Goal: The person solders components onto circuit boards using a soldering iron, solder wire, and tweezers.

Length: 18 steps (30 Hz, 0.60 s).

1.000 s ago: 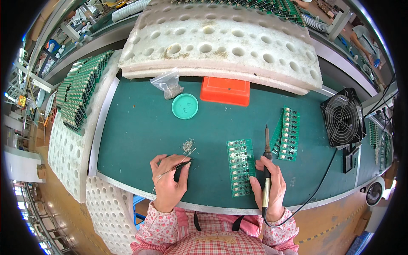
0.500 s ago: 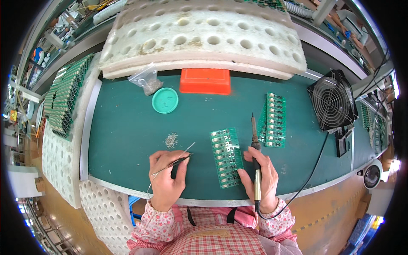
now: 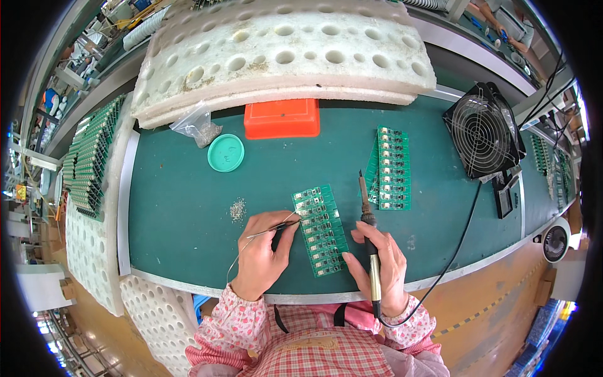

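Observation:
My left hand [image 3: 259, 261] is closed on dark tweezers [image 3: 284, 225], with a thin silvery wire [image 3: 233, 263] also running through the fingers. The tweezer tips reach the left edge of a green circuit board panel [image 3: 321, 237], which bears rows of small white and dark components. On the board's other side, my right hand [image 3: 392, 271] grips a soldering iron [image 3: 369, 221] like a pen, its tip pointing up and away from the board. The right thumb rests at the panel's lower right edge. A small heap of tiny parts [image 3: 237, 210] lies beyond my left hand.
Overlapping board panels [image 3: 394, 171] lie at the right, near a black fan [image 3: 481, 133]. At the back are a red plastic box [image 3: 281, 119], a turquoise round lid [image 3: 218, 154], a clear bag [image 3: 200, 127] and white holed foam [image 3: 276, 75]. The iron's cord [image 3: 457, 264] trails right.
My left hand has moved right with the tweezers and wire, from bare mat to the board's left edge. My right hand still grips the iron. The whole view has shifted slightly.

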Motion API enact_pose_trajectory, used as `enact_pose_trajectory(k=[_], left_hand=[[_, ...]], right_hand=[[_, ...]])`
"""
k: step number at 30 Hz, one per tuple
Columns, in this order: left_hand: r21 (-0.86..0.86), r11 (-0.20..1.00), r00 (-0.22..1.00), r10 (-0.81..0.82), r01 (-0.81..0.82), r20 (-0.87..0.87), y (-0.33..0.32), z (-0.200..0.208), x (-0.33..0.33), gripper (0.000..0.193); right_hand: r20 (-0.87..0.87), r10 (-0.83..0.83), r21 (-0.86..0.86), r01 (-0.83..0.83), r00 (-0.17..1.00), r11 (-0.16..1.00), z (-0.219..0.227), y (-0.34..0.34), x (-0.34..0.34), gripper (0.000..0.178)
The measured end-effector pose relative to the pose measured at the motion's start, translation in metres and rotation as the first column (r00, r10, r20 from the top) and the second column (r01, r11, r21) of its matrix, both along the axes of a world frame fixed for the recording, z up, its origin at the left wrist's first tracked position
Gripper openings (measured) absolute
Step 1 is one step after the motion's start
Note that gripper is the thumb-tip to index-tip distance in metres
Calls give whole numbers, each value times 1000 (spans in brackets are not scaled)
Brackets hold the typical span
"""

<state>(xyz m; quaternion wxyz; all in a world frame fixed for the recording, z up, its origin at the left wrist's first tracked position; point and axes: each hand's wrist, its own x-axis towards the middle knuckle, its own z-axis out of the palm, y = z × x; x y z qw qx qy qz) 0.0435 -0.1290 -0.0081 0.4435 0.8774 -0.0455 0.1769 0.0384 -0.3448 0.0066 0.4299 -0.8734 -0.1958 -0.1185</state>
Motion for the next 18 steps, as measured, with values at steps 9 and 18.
enact_pose_trajectory(k=[9,18], left_hand=[[116,993,999,-21,16,36,-1,3,4,20],[143,990,999,-18,14,28,-2,3,4,21]], right_hand=[[-6,16,12,-16,1000,1000,-2,-1,0,60],[-10,16,16,-16,1000,1000,3,0,2,58]])
